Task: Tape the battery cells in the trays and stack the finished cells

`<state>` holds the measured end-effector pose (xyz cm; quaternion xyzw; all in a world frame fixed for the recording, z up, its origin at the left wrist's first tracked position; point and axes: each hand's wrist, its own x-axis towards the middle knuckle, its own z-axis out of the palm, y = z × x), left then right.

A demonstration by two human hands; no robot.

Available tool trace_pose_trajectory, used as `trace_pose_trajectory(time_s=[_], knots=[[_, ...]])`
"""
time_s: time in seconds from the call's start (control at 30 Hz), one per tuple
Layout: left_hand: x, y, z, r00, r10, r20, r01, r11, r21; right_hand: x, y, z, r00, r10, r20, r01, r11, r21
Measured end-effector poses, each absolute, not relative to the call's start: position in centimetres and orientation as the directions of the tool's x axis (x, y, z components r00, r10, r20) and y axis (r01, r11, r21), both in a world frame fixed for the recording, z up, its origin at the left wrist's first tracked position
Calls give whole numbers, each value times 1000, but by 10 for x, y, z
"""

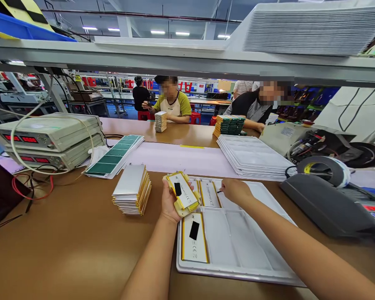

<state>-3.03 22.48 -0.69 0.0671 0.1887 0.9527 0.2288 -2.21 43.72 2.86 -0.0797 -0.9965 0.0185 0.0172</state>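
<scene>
My left hand (171, 202) is wrapped round a flat white pouch battery (183, 191) with yellow edges, tilted in a cream-coloured holder (181, 212). The label faces up, with a black patch on it. Below and to the right lies a white compartment tray (218, 235). One battery (194, 239) rests in its front left compartment and another battery (209, 194) in the back row; a further one there is partly hidden by the held battery. Over the tray's back row, my right hand (236, 191) is closed, a small dark tip showing at its fingers; what it grips is unclear.
A stack of batteries (131, 189) stands left of my left hand. Behind are green sheets (115, 156) and stacked white trays (253, 154). Meters (50, 137) with wires stand left; a dark tape dispenser (318, 204) sits right. A shelf beam (187, 62) crosses above; people sit opposite.
</scene>
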Motion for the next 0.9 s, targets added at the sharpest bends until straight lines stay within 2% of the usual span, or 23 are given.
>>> trace_pose_trajectory(time_s=[0.17, 0.27, 0.43, 0.6, 0.7, 0.8, 0.9], knots=[[-30, 225, -6, -880, 470, 65, -419, -835, 357, -25, 433, 26, -977, 213, -6, 211, 966, -149], [-30, 226, -6, -874, 482, 60, -434, -830, 349, -30, 431, 26, -962, 253, -101, 272, 917, -291], [-30, 223, -10, -874, 482, 62, -436, -835, 335, -34, 416, 32, -952, 205, -228, 297, 803, -517], [-27, 222, -10, -853, 511, 103, -458, -830, 320, -35, 397, 63, -977, 172, -128, 214, 714, -667], [-25, 224, -8, -847, 514, 134, -455, -832, 318, -32, 372, 74, -998, 39, -54, 66, 646, -760], [-24, 223, -8, -855, 497, 148, -431, -840, 329, -22, 345, 73, -996, -88, -18, -47, 684, -728], [-23, 221, -9, -845, 509, 163, -436, -833, 340, -3, 333, 71, -991, -125, 45, -129, 829, -545]])
